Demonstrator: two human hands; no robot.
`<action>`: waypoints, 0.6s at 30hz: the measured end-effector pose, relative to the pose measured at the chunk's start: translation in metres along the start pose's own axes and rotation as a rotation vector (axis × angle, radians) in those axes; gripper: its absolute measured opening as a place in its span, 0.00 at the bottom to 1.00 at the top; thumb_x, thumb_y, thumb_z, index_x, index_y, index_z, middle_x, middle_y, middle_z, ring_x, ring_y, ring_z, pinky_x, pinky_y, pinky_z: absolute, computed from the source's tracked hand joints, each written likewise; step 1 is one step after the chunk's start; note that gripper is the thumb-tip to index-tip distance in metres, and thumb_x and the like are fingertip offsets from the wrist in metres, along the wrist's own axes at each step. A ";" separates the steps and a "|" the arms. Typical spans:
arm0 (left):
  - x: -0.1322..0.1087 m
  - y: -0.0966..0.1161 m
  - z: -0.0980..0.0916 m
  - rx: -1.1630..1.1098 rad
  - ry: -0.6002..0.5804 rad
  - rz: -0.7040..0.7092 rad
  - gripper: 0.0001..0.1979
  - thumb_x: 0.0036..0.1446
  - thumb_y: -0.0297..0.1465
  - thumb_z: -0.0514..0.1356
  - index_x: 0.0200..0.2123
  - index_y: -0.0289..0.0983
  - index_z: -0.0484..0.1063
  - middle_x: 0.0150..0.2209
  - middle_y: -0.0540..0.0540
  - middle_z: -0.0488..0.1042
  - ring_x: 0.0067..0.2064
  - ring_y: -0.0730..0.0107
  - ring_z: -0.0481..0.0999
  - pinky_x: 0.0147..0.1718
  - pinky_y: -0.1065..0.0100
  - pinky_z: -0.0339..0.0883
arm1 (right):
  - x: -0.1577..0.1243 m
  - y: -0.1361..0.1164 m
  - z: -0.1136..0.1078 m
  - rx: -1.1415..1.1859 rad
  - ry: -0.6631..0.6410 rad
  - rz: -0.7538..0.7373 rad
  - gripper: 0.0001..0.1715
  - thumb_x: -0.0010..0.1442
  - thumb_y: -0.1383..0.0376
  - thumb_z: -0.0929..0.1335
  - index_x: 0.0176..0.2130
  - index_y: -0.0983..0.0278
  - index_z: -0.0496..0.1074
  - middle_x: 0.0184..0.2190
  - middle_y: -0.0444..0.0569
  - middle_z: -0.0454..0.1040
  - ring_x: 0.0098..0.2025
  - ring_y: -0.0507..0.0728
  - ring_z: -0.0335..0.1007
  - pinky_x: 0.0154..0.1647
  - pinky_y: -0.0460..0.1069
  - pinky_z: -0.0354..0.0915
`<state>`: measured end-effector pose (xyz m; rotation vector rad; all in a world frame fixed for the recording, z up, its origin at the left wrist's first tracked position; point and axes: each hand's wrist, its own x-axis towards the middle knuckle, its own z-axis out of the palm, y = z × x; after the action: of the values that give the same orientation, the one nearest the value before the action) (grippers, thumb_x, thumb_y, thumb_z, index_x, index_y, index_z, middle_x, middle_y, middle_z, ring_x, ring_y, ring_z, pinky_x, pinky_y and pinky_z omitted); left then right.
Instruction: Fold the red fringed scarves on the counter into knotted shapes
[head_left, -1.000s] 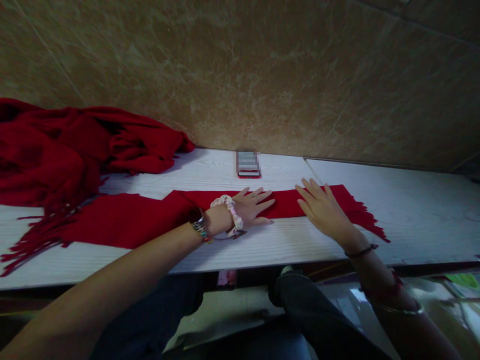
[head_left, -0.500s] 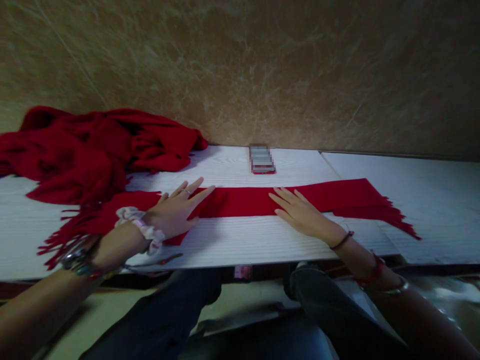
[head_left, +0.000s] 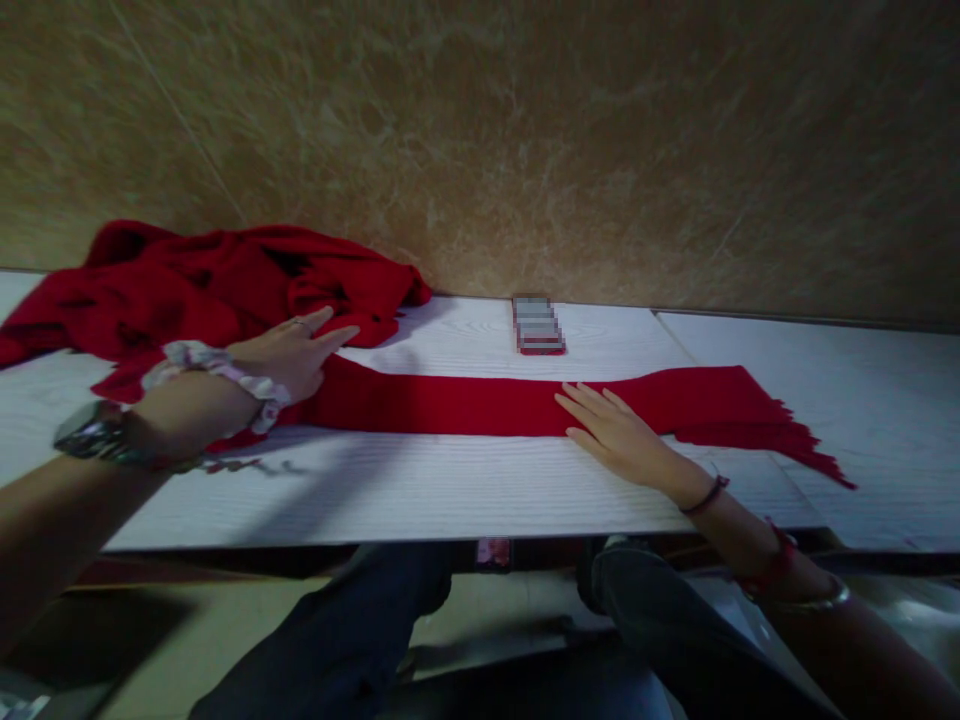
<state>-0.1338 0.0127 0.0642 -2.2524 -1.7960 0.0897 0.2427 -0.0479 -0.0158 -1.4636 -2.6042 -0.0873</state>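
Left hand: open, fingers straight and close together, palm down on the left part of the scarf, fingertips pointing right and away. Whether the palm presses the cloth or only rests on it cannot be told. A scrunchie sits on its wrist, and a watch further up the forearm.

Right hand: open and flat, palm down, fingers spread a little and pointing left. It lies on the near edge of the scarf, right of the middle, the heel of the hand on the tabletop. A dark bracelet is on its wrist.

Scarf: red, spread flat as a narrow strip. Its long axis runs left to right across the tabletop, roughly parallel to the near edge. The fringe at the right end points right, well clear of the right hand. The left end lies under the left hand and forearm.

Surroundings: a pile of crumpled red cloth lies just behind the left hand, against the wall. A phone lies behind the scarf's middle, apart from it.
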 end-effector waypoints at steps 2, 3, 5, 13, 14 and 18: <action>0.002 0.004 0.012 -0.028 -0.109 0.062 0.26 0.58 0.28 0.50 0.59 0.31 0.52 0.61 0.35 0.50 0.60 0.58 0.54 0.55 0.67 0.51 | -0.001 0.001 0.000 -0.012 0.001 0.006 0.29 0.63 0.56 0.53 0.60 0.64 0.54 0.61 0.52 0.52 0.63 0.57 0.45 0.61 0.59 0.46; 0.002 0.006 0.019 -0.046 -0.155 0.083 0.27 0.60 0.32 0.49 0.60 0.29 0.49 0.61 0.32 0.48 0.61 0.55 0.51 0.56 0.64 0.49 | -0.002 0.002 0.001 -0.018 0.000 0.007 0.29 0.63 0.56 0.53 0.60 0.64 0.54 0.61 0.52 0.52 0.63 0.58 0.45 0.61 0.59 0.46; 0.003 0.007 0.034 -0.094 -0.165 0.090 0.28 0.62 0.34 0.44 0.62 0.26 0.42 0.62 0.30 0.44 0.62 0.54 0.46 0.57 0.62 0.46 | -0.005 0.005 0.000 -0.026 -0.002 0.008 0.29 0.63 0.56 0.52 0.59 0.64 0.55 0.61 0.52 0.52 0.63 0.58 0.45 0.61 0.59 0.46; 0.002 -0.064 0.062 0.027 -0.156 0.166 0.26 0.58 0.25 0.41 0.61 0.27 0.45 0.64 0.34 0.35 0.63 0.50 0.34 0.58 0.55 0.40 | -0.013 0.013 0.002 -0.054 0.008 0.002 0.29 0.63 0.56 0.52 0.60 0.62 0.53 0.62 0.50 0.52 0.63 0.59 0.45 0.60 0.60 0.48; -0.001 -0.069 0.059 0.045 -0.151 0.185 0.27 0.57 0.23 0.42 0.61 0.28 0.46 0.64 0.35 0.34 0.63 0.49 0.33 0.58 0.55 0.41 | -0.013 0.013 0.003 -0.057 0.008 0.001 0.29 0.63 0.56 0.52 0.60 0.63 0.53 0.62 0.51 0.52 0.63 0.59 0.45 0.60 0.60 0.48; -0.019 -0.050 0.044 0.088 -0.006 0.238 0.25 0.58 0.24 0.43 0.60 0.35 0.50 0.64 0.42 0.36 0.64 0.54 0.34 0.58 0.56 0.41 | -0.012 0.013 0.003 -0.046 0.010 -0.004 0.29 0.63 0.56 0.52 0.60 0.63 0.53 0.61 0.51 0.52 0.63 0.59 0.45 0.60 0.60 0.48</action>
<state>-0.1950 0.0122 0.0314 -2.3936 -1.4887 0.2159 0.2593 -0.0510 -0.0212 -1.4682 -2.6140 -0.1552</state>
